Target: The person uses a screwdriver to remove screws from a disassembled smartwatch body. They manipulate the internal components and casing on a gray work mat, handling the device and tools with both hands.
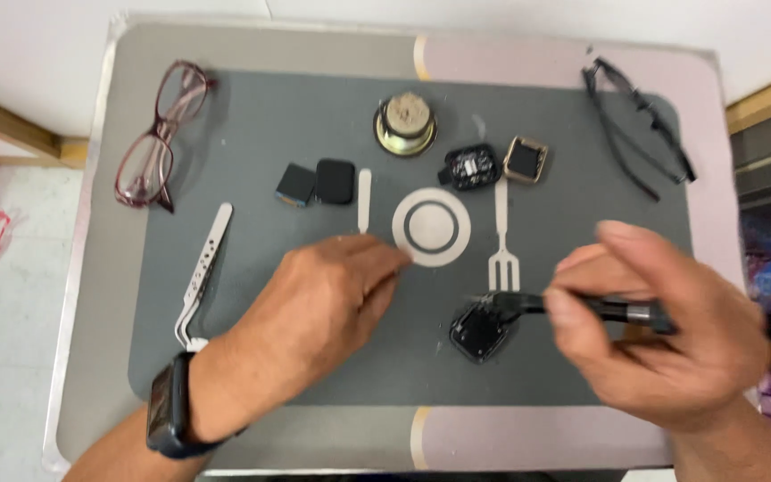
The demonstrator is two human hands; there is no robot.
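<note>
Low and right of centre in the frame, a small black watch case (481,329) lies on the grey work mat (252,125). The right hand (662,330) pinches a dark, slim tool (582,308) between thumb and fingers, a narrow, closed grip, with the tool's tip resting at the case's upper edge. The left hand (314,308), left of centre, rests knuckles-up on the mat, its fingers curled and pointing toward the white ring (432,227) printed on the mat; whether it holds anything I cannot tell. A dark wristwatch (169,408) sits on that wrist.

The case looks light, stiff and smooth-sided, so it would probably skate across the mat under sideways pressure. Its open face looks delicate; the safest hold is likely on the 2 outer side walls, away from the inside.

Around it:
- white tweezers (203,272), left
- 2 small dark square parts (316,182), upper centre
- a round brass-rimmed part (405,123), top centre
- another black module (471,166) and a gold-rimmed watch body (526,160) beside it
- red-framed glasses (161,134), upper left
- black glasses (640,125), upper right
</note>
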